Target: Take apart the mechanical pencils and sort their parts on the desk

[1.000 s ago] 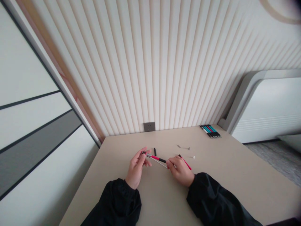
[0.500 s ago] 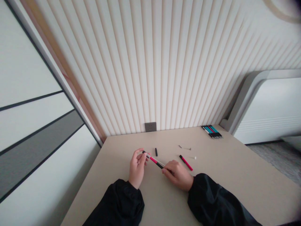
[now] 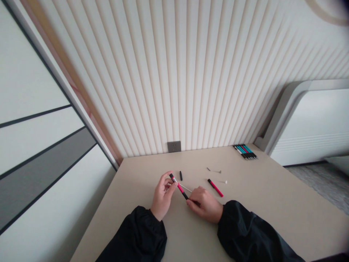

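Note:
A red and black pen (image 3: 181, 190) slants between my hands above the table. My left hand (image 3: 161, 198) pinches its upper part, near the silver band and black top, between thumb and fingers. My right hand (image 3: 206, 206) is closed around the pen's lower black end. A thin white rod (image 3: 186, 188), which looks like a refill, reaches from behind the pen to my right fingers. Beyond the pen lies a small black tube (image 3: 181, 175). To the right of it a red barrel with a black end (image 3: 215, 187) rests on the table.
Small loose pieces, among them a dark one (image 3: 208, 169) and a white-headed one (image 3: 225, 182), lie beyond the red barrel. Several pens (image 3: 244, 151) form a row at the back right of the table (image 3: 141, 182). A socket (image 3: 174, 146) is on the ribbed wall.
The pen's top has swung to the right and the pen stands steeper. My left hand has shifted slightly right with it, and the white rod shows more apart from the pen.

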